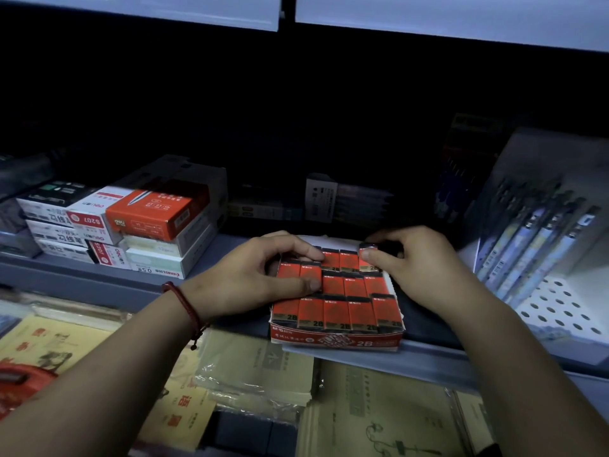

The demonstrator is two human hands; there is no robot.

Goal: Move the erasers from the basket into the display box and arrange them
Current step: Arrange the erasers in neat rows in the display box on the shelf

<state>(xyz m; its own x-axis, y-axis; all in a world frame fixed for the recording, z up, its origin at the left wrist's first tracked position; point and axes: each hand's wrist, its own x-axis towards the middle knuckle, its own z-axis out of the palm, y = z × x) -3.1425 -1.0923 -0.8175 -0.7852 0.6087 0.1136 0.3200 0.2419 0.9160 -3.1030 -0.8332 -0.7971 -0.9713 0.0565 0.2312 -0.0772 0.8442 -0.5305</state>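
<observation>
A red display box (336, 341) marked 2B sits at the front edge of a grey shelf, filled with rows of several red-and-black erasers (342, 311). My left hand (250, 275) lies over the box's left side, its thumb and fingertips pressing on erasers in the back and middle rows. My right hand (418, 268) is at the back right corner and pinches one eraser (368, 257) between thumb and fingers, tilted above the back row. A red basket (23, 387) shows only partly at the lower left edge.
Stacked red and white pen boxes (131, 225) stand left of the display box. Packs of pens (540, 245) lean on a white perforated rack at the right. Plastic-wrapped paper pads (257, 367) lie on the lower shelf. The shelf's back is dark.
</observation>
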